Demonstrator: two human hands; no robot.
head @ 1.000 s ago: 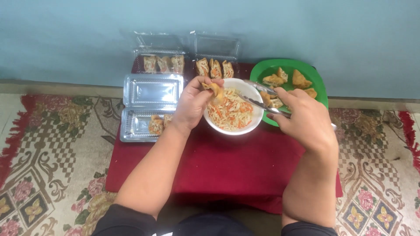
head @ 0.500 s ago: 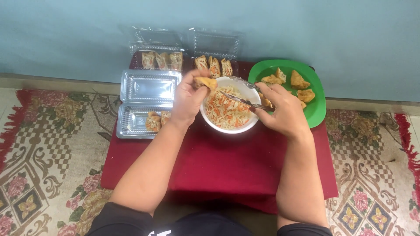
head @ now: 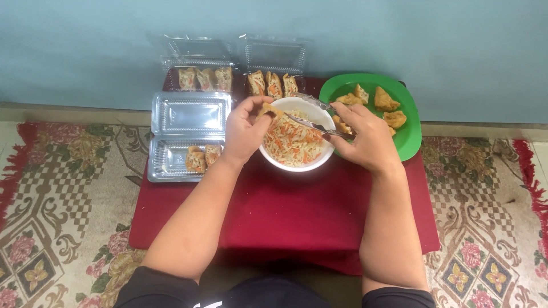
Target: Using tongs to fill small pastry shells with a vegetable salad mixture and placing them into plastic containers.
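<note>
A golden fried pocket (head: 267,109) is pinched in the left hand (head: 244,132) above the round white bowl (head: 274,162) of shredded filling (head: 294,144), while slim metal tongs (head: 311,118) are gripped by the right hand (head: 365,140).

The right hand (head: 365,140) has drawn back from the green plate (head: 414,137) toward the white bowl (head: 297,165), and its metal tongs (head: 311,121) now point at the fried pastry (head: 268,109) that the left hand (head: 244,131) has lifted over the bowl's rim
</note>
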